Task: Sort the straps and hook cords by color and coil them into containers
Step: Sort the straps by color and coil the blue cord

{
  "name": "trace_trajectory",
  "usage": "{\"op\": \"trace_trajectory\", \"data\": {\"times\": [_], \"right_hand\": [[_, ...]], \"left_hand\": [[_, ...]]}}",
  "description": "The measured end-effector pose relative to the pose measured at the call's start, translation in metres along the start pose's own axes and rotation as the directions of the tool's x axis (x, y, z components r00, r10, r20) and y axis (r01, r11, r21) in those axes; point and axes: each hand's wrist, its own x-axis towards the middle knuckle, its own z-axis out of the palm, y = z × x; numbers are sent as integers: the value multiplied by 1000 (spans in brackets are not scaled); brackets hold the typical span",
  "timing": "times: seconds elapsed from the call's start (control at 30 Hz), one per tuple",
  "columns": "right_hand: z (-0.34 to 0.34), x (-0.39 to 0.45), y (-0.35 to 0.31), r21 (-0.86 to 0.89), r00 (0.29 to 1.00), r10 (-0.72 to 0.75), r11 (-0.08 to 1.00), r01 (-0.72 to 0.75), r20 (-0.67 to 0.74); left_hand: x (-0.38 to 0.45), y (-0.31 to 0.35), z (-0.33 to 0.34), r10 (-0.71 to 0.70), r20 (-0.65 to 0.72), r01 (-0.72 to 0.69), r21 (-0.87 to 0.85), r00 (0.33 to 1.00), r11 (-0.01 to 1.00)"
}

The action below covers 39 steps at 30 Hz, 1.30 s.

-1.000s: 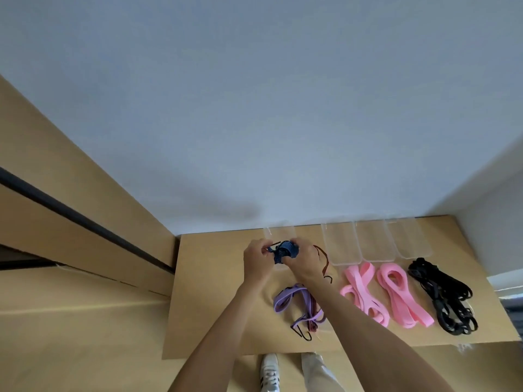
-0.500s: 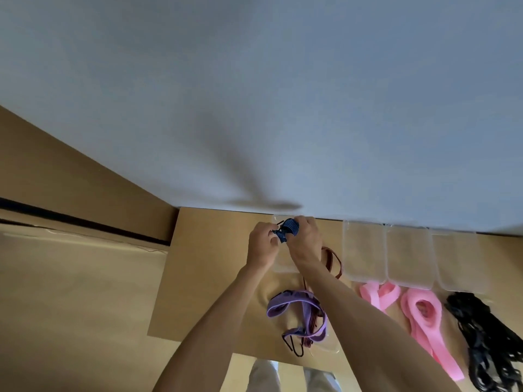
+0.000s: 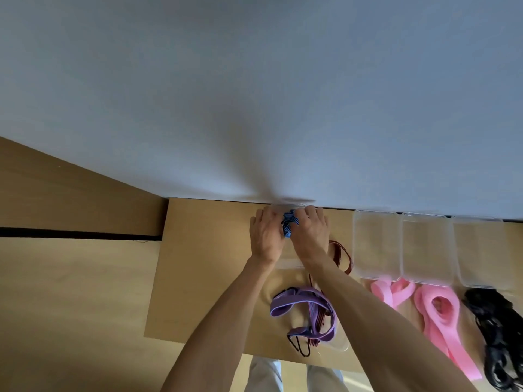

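Observation:
A coiled blue cord (image 3: 289, 225) with black stripes sits between my left hand (image 3: 266, 236) and my right hand (image 3: 310, 233), both gripping it over a clear container (image 3: 288, 264) at the table's back edge, mostly hidden by my hands. A purple strap (image 3: 294, 304) tangled with a dark red cord (image 3: 339, 256) lies near the front. Two pink straps (image 3: 392, 290) (image 3: 441, 312) and a black cord bundle (image 3: 498, 329) lie to the right.
Three clear containers (image 3: 377, 244) (image 3: 427, 247) (image 3: 478, 250) stand in a row along the white wall. The wooden table (image 3: 203, 278) ends at the left and at the front, with floor and my legs below.
Both hands have carried the blue coil away from me toward the wall and down onto the container. The camera has tilted and shifted left.

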Motion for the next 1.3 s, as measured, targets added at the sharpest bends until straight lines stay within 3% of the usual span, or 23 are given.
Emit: {"op": "trace_trajectory", "data": {"times": [0.17, 0.33, 0.6, 0.73, 0.93, 1.3], "right_hand": [[4, 5, -4, -53, 996, -3, 999, 8, 94], [5, 2, -3, -56, 981, -90, 993, 100, 170], [3, 6, -5, 85, 998, 32, 996, -27, -49], [6, 0, -2, 88, 999, 37, 995, -36, -8], [15, -10, 11, 24, 982, -162, 986, 165, -96], [14, -14, 3, -21, 994, -105, 994, 104, -39]], "left_hand": [[-7, -11, 7, 9, -40, -14, -122, 999, 992], [-12, -19, 10, -24, 115, 39, -133, 993, 990], [-16, -26, 11, -37, 150, 72, -229, 988, 971], [-14, -22, 14, -52, 166, 88, -218, 985, 972], [-4, -21, 20, -107, 180, 152, -265, 978, 952], [-17, -24, 19, -147, 204, 203, -287, 968, 936]]}}
